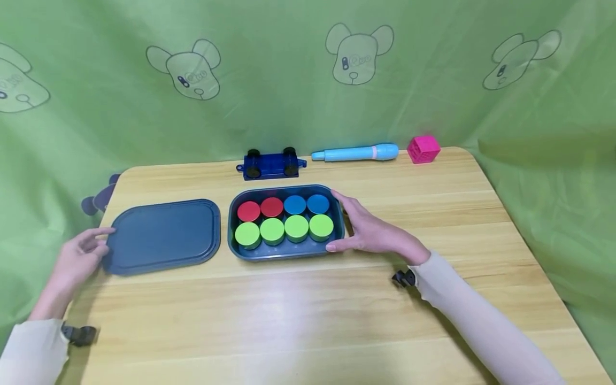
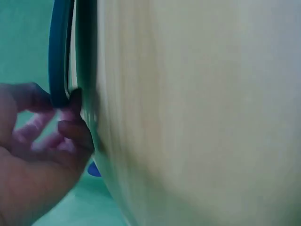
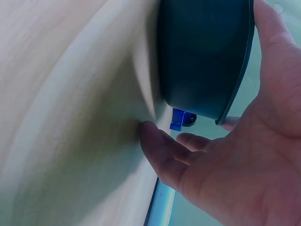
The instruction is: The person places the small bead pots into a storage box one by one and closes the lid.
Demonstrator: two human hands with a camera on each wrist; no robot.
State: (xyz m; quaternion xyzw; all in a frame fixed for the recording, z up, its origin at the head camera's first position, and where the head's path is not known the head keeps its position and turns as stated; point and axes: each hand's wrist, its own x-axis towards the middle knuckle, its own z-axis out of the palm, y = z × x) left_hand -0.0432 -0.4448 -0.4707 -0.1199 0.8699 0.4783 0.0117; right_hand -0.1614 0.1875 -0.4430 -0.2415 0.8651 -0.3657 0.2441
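Observation:
A dark blue rounded lid [image 1: 163, 235] lies at the left of the table. My left hand [image 1: 82, 256] pinches its left edge; the left wrist view shows the lid's edge [image 2: 59, 52] between thumb and fingers. To the lid's right stands the matching open box [image 1: 286, 259]. Inside it are two rows of round discs: two red [image 1: 260, 209] and two blue [image 1: 306, 205] at the back, several light green [image 1: 284, 230] in front. My right hand [image 1: 368, 231] grips the box's right end, thumb at the near corner and a finger at the far corner.
Along the table's back edge lie a blue toy wagon base [image 1: 271, 164] with black wheels, a light blue pen-shaped stick [image 1: 356, 153] and a pink cube [image 1: 423, 149]. Green curtain [image 1: 279, 96] with mouse-like faces hangs behind the wooden table [image 1: 289, 321].

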